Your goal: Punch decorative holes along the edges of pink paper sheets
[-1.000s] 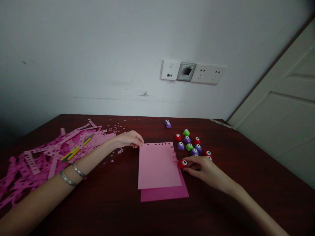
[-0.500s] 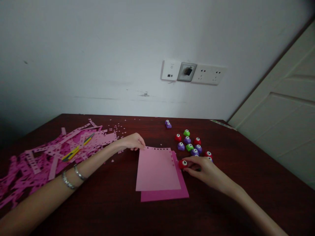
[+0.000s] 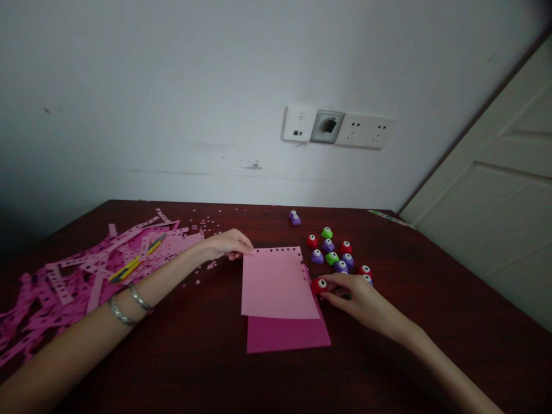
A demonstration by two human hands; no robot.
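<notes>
My left hand (image 3: 232, 244) pinches the far left corner of a light pink paper sheet (image 3: 278, 284). Small punched holes run along the sheet's far edge and down part of its right edge. Beneath it, a darker pink sheet (image 3: 287, 335) lies on the table, partly covered. My right hand (image 3: 356, 292) grips a red craft punch (image 3: 319, 286) between thumb and fingers, at the right edge of the light sheet. Whether paper sits inside the punch's slot I cannot tell. Beyond my right hand stand several more punches, among them a green one (image 3: 332, 258) and a purple one (image 3: 317, 256).
A heap of punched pink strips (image 3: 56, 284) covers the table's left side, with a yellow utility knife (image 3: 125, 269) on top. Tiny paper bits (image 3: 207, 221) lie scattered behind my left hand. Two purple punches (image 3: 295, 218) stand near the wall (image 3: 194, 103). The dark wooden table (image 3: 207, 368) meets that wall.
The light pink sheet has slid away from me along its punched side, uncovering more of the darker sheet. My left hand has shifted slightly away with it; the red punch stays nearly in place.
</notes>
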